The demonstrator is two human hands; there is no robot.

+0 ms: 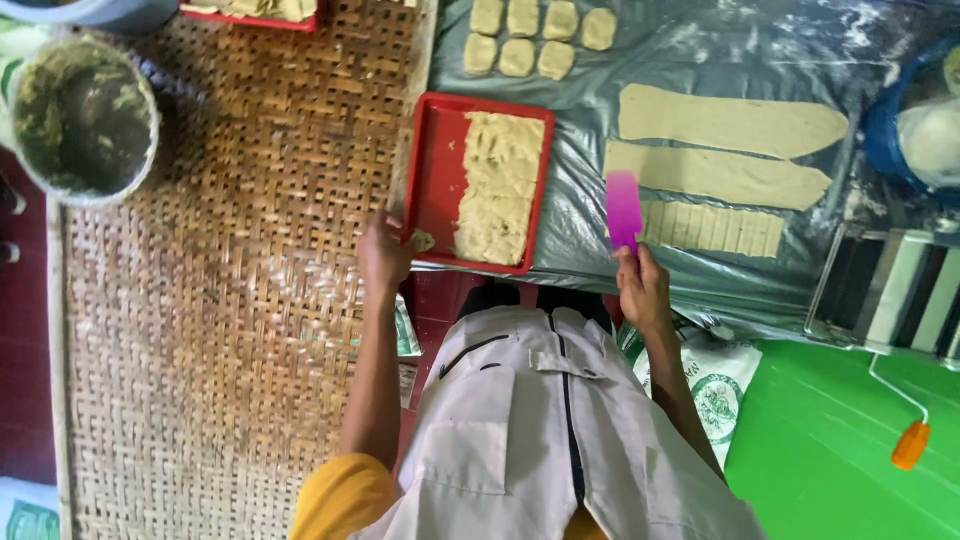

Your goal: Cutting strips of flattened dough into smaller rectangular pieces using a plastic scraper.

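dough tray and pink scraper in hand

the red tray [437,180], half filled with dough [498,187], lies at the table's near edge; the left hand [385,252] grips its near corner. the right hand [642,288] is closed round a pink scraper [623,208], beside cut dough strips [712,229]. woven mat [230,300] left, pasta roller [900,290] right.

Bare sheet [580,215] between tray [432,170], strips [715,175]

dough pieces [520,58]: 7 | long dough strips [730,122]: 2 | red trays [435,180]: 2 | buckets [85,118]: 1
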